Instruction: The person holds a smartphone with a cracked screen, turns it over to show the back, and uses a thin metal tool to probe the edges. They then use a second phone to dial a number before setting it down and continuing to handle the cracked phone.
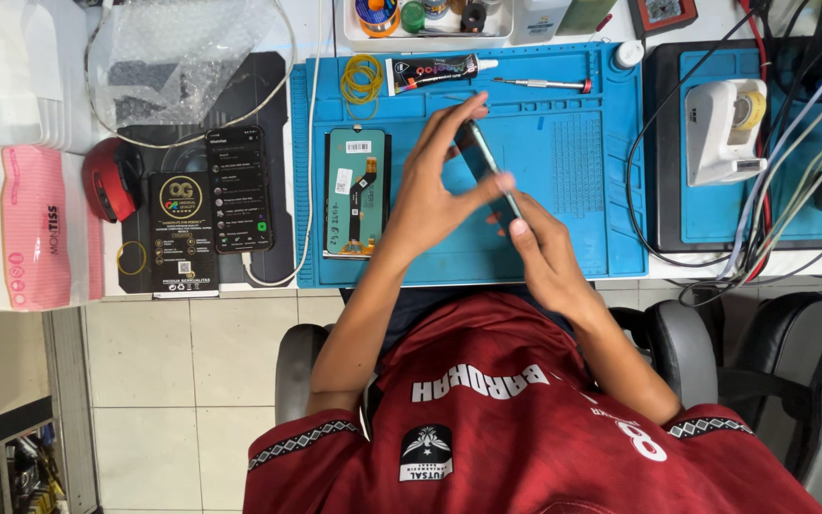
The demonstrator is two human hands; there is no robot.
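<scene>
phone body [483, 164] held tilted on edge above the blue work mat [582, 152]. left hand [430, 195] pinches its sides, fingers wrapped; right hand [539, 249] grips the lower end, thumb pressed on the edge. step in hand, as judged: edge inspection or seam work. replacement screen [356, 193] lies flat just left.

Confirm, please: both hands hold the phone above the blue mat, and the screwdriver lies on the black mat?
Not quite: the head view shows the screwdriver on the blue mat too. The left hand and right hand do hold the phone above it.
</scene>
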